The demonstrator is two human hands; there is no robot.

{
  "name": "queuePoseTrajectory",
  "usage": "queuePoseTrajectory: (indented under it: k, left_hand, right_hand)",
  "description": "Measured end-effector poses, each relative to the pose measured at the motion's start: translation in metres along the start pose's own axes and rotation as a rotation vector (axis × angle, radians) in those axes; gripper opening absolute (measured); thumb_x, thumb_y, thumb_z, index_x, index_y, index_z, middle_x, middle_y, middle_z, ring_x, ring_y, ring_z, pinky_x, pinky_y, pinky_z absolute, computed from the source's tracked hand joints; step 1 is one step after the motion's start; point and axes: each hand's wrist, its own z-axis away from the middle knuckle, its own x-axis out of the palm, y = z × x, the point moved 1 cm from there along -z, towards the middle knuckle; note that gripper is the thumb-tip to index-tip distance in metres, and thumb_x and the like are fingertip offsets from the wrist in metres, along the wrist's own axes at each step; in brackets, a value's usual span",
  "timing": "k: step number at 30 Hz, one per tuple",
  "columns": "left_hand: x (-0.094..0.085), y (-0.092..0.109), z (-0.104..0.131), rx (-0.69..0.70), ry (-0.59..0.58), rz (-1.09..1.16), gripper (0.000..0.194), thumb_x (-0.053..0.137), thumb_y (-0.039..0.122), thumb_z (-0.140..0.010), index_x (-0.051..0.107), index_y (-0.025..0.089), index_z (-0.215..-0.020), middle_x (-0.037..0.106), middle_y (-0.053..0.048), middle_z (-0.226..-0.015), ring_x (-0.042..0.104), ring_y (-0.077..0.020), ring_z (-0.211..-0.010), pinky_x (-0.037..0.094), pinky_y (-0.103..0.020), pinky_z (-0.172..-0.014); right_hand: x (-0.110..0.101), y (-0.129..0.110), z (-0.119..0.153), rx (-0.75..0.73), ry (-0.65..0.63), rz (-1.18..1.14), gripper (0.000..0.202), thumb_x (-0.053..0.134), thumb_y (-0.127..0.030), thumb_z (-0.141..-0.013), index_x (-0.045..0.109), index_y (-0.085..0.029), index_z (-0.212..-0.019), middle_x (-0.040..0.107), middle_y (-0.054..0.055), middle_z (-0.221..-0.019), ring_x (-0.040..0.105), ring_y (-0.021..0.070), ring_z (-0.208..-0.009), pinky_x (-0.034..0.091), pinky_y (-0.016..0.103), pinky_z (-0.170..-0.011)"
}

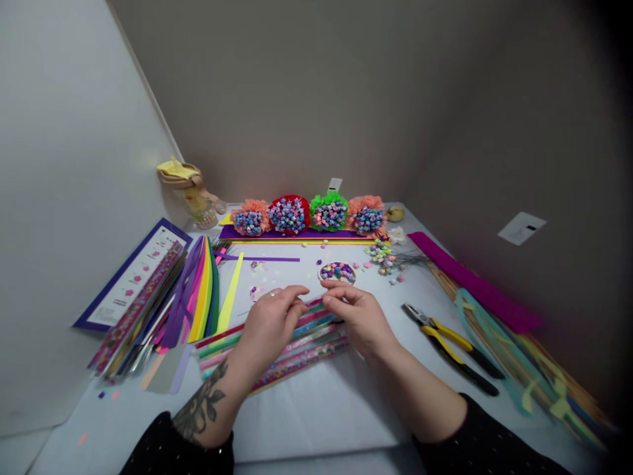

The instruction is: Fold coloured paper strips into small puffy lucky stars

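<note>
My left hand (271,323) and my right hand (360,318) face each other above a row of colourful patterned paper strips (301,363). The fingers of each are pinched together, with their tips a short gap apart. Whatever they hold, if anything, is too small to make out. Just beyond the fingertips lies a round dish (337,272) of small purple, pink and orange pieces. Four crepe flowers, among them a red one (289,215) and a green one (329,212), stand in a row at the back, their centres filled with tiny folded pieces.
Yellow-handled pliers (451,346) lie on the right, beside a magenta paper roll (475,280) and bundled sticks. Coloured strips (202,290) and an instruction sheet (136,277) are on the left. A jar (200,208) stands at the back left.
</note>
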Motion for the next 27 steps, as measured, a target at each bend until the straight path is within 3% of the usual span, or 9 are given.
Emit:
queuePoseTrajectory:
  k: [10,16,20,27]
  left_hand:
    - [-0.002,-0.007,-0.001,-0.043,0.059,0.04,0.019,0.059,0.017,-0.083,0.064,0.021,-0.1,0.072,-0.002,-0.09,0.066,-0.0179,-0.085,0.05,-0.032,-0.081]
    - [-0.005,0.0,-0.002,-0.04,0.019,0.018,0.02,0.056,0.021,-0.084,0.064,0.02,-0.103,0.071,-0.005,-0.096,0.064,-0.0202,-0.09,0.049,-0.034,-0.081]
    - [-0.003,0.006,-0.001,-0.002,-0.06,0.076,0.011,0.056,0.021,-0.085,0.066,0.021,-0.089,0.071,-0.002,-0.084,0.065,-0.0171,-0.08,0.049,-0.029,-0.075]
    - [0.0,0.006,0.0,-0.039,-0.038,0.111,0.013,0.054,0.019,-0.085,0.066,0.02,-0.082,0.071,0.0,-0.08,0.065,-0.0156,-0.075,0.048,-0.027,-0.072]
  right_hand:
    - [-0.005,0.003,-0.005,-0.099,0.09,0.059,0.01,0.073,-0.027,-0.066,0.069,-0.019,-0.063,0.066,0.009,-0.11,0.059,0.0263,-0.105,0.041,0.039,-0.092]
    - [0.001,-0.005,0.002,-0.205,0.014,0.222,0.009,0.069,-0.026,-0.069,0.068,-0.019,-0.062,0.067,0.007,-0.098,0.061,0.0227,-0.098,0.04,0.038,-0.093]
    - [0.009,-0.007,0.008,-0.25,-0.082,0.288,0.006,0.066,-0.024,-0.07,0.07,-0.02,-0.068,0.065,0.008,-0.098,0.06,0.0219,-0.099,0.042,0.038,-0.092]
    - [0.01,-0.004,0.01,-0.381,-0.038,0.438,0.005,0.064,-0.021,-0.075,0.068,-0.021,-0.071,0.063,0.007,-0.099,0.058,0.0227,-0.101,0.041,0.04,-0.092]
